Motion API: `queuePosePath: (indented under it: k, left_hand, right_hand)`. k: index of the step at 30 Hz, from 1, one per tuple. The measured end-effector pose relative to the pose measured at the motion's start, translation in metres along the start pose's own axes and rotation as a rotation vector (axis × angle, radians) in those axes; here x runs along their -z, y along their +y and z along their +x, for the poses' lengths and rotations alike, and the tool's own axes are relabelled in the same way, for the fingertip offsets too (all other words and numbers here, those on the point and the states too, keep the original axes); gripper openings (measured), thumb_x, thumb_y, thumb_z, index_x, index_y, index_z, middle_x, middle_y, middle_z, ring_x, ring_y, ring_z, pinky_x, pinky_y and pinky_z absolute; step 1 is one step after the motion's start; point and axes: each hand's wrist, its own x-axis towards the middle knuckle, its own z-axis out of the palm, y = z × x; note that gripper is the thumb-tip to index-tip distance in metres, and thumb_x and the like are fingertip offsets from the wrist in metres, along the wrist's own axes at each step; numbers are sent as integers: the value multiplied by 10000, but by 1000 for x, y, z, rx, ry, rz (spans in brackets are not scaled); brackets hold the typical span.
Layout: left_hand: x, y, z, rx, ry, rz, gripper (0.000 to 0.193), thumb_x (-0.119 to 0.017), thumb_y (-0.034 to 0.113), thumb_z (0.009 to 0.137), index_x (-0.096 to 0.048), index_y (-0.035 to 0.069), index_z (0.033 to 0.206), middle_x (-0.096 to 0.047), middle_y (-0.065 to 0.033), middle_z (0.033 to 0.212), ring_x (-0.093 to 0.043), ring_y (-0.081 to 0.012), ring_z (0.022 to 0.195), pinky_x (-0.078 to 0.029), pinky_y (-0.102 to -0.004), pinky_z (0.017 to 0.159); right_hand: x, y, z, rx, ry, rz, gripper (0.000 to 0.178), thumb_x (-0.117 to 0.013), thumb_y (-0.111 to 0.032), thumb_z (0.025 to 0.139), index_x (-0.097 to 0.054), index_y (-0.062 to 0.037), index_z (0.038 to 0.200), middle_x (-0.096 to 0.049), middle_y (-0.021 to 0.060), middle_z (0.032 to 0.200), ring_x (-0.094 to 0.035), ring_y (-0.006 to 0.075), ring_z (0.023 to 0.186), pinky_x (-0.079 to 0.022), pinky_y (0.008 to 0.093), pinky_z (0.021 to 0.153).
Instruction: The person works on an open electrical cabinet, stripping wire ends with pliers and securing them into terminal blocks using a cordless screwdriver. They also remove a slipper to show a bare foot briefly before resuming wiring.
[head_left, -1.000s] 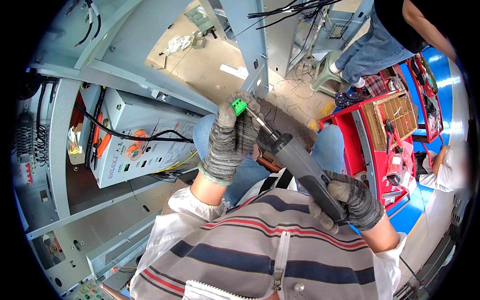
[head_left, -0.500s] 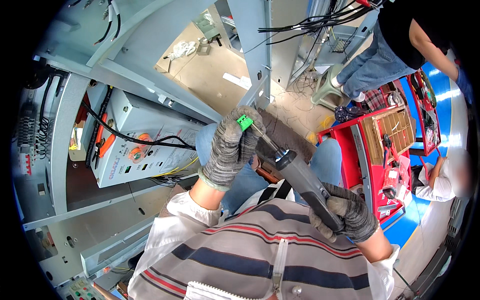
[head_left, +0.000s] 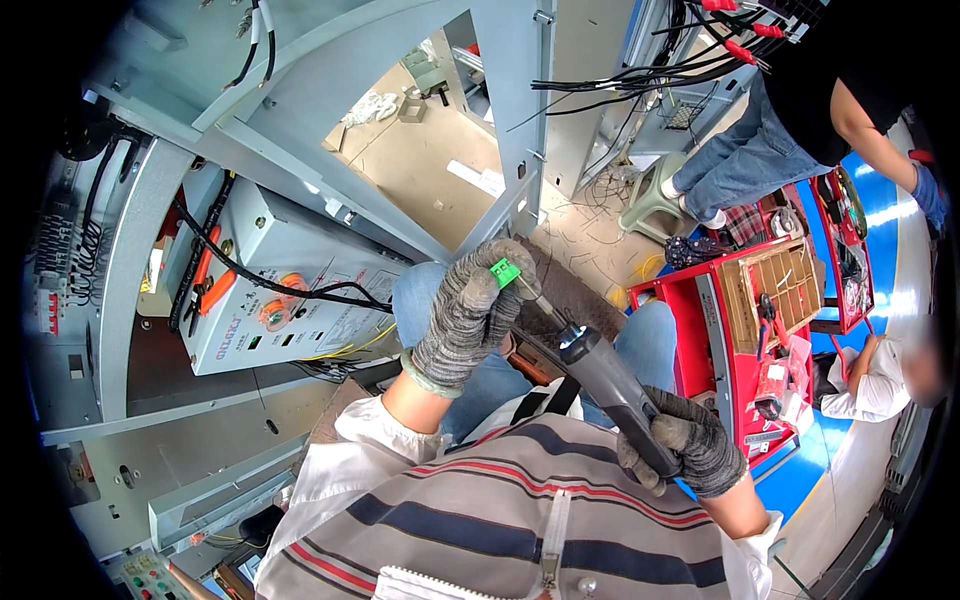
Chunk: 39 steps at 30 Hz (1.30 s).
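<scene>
While pinching a small green connector in the gloved left hand, gripped a grey electric screwdriver with the right hand, bit touching connector.

Two grey knitted work gloves, one on the left hand and one on the right hand. One small green plastic terminal block, one grey electric screwdriver beside it. Right of the block, one red metal tool cart (contents too small to count) and one pale green plastic stool.
</scene>
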Motion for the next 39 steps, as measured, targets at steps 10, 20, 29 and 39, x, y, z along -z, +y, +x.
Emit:
queuePosePath:
  k: [10,20,29,39]
  left_hand:
    - [-3,0,-2,7,12,-73,483,-680,497,765,-562,57,926,-503,-33,835,-490,-159,787,-440,-286,698]
    - [-2,-2,-2,17,38,-85,467,-692,479,763,-555,66,934,-502,-32,842,-480,-157,787,-422,-285,725]
    - [2,-7,-3,114,75,-293,448,-667,470,787,-546,83,978,-502,-26,886,-483,-158,853,-436,-292,760]
    - [-8,-8,-4,226,288,-613,421,-665,374,818,-541,68,1080,-544,-57,947,-521,-197,896,-474,-314,817]
  right_hand:
    - [-2,-1,-3,5,21,-53,492,-631,-294,842,-451,26,1170,-618,133,839,-607,173,567,-494,257,426]
    - [1,0,-2,24,-4,-99,510,-620,-330,854,-447,17,1185,-616,133,854,-597,154,580,-485,244,439]
    - [-8,0,1,33,65,-159,517,-596,-288,863,-413,20,1237,-614,165,851,-613,192,596,-499,256,444]
    - [0,7,10,33,60,-157,461,-601,-253,856,-447,55,1162,-603,203,848,-630,244,607,-513,289,437]
